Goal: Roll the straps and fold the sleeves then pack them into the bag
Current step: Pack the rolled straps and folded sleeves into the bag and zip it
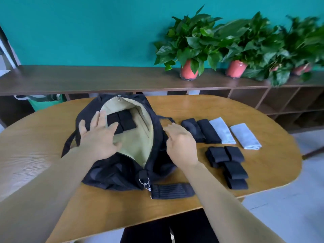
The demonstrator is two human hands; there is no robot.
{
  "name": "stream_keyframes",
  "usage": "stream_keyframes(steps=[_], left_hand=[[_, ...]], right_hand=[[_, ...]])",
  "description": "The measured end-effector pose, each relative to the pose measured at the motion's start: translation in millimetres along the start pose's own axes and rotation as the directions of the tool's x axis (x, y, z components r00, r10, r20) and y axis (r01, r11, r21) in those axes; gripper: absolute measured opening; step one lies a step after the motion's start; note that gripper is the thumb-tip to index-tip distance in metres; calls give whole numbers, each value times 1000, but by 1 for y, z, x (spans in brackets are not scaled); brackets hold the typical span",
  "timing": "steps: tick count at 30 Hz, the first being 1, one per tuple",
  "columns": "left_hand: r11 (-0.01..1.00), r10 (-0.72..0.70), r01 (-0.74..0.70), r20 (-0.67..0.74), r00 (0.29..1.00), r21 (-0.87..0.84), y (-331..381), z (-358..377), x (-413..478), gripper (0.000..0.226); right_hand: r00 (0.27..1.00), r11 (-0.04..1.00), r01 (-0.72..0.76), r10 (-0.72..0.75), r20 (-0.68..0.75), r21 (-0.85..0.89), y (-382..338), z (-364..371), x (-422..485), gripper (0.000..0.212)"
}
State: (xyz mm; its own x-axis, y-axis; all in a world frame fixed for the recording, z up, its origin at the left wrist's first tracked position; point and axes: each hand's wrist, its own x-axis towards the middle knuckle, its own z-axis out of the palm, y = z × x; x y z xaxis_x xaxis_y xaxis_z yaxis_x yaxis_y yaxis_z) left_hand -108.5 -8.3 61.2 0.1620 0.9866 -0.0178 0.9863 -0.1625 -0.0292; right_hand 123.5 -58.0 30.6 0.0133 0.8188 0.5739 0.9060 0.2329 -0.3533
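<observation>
A black bag (112, 171) lies on the wooden table, its zip open onto a beige lining (140, 137). Black rolled straps (122, 121) lie inside it. My left hand (100, 135) is spread, fingers straight, over the bag's left rim, fingertips near the straps inside. My right hand (180, 142) hovers at the bag's right edge, fingers loosely bent, holding nothing. To the right lie two folded black sleeves (201, 130), two folded grey sleeves (235, 134) and several black rolled straps (228, 163). The bag's padded shoulder piece (172, 191) lies clipped at the front.
The oval wooden table (271, 163) ends close on the right and front. A dark shelf (87, 79) with potted plants (191, 44) runs behind it against a teal wall. A green bin (45, 101) stands behind the table on the left.
</observation>
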Motion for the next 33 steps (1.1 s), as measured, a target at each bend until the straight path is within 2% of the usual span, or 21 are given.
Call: stream_keyframes(steps=[2, 4, 7, 9, 11, 13, 15, 19, 24, 27, 29, 33], left_hand=[[1000, 6, -6, 27, 1000, 14, 9, 2, -4, 66], [1000, 10, -11, 43, 999, 25, 16, 3, -8, 67], [999, 20, -23, 67, 998, 40, 24, 2, -12, 66], [998, 22, -26, 76, 997, 49, 27, 1, -14, 67], [998, 21, -25, 77, 997, 62, 28, 0, -16, 67], [997, 24, -29, 71, 997, 69, 27, -3, -19, 66], [997, 24, -29, 68, 997, 69, 25, -5, -21, 66], [996, 27, -32, 58, 998, 82, 19, -5, -23, 65], [997, 35, -37, 30, 999, 75, 11, -7, -19, 63], [998, 32, -33, 23, 999, 45, 6, -11, -13, 64], [999, 27, -28, 24, 999, 29, 2, -13, -9, 66], [1000, 13, -13, 15, 1000, 8, -11, -17, 1, 64]], right_hand=[[999, 976, -26, 17, -43, -217, 31, -21, -31, 37], [983, 910, -130, 169, 67, -393, 46, -32, -39, 52], [863, 756, -214, 443, 242, -618, 70, -49, -51, 72], [790, 679, -253, 556, 258, -690, 80, -52, -53, 71], [745, 673, -281, 603, 287, -684, 83, -51, -53, 70], [746, 703, -273, 585, 317, -656, 82, -47, -54, 67], [778, 731, -256, 544, 314, -632, 79, -43, -54, 60], [808, 764, -226, 493, 321, -605, 69, -42, -50, 41], [867, 749, -241, 452, 211, -617, 59, -56, -44, 44], [952, 798, -220, 302, 57, -561, 43, -60, -29, 36], [990, 874, -124, 139, -4, -470, 22, -60, -15, 47], [996, 906, 92, -88, 29, -412, -30, -35, 20, 35]])
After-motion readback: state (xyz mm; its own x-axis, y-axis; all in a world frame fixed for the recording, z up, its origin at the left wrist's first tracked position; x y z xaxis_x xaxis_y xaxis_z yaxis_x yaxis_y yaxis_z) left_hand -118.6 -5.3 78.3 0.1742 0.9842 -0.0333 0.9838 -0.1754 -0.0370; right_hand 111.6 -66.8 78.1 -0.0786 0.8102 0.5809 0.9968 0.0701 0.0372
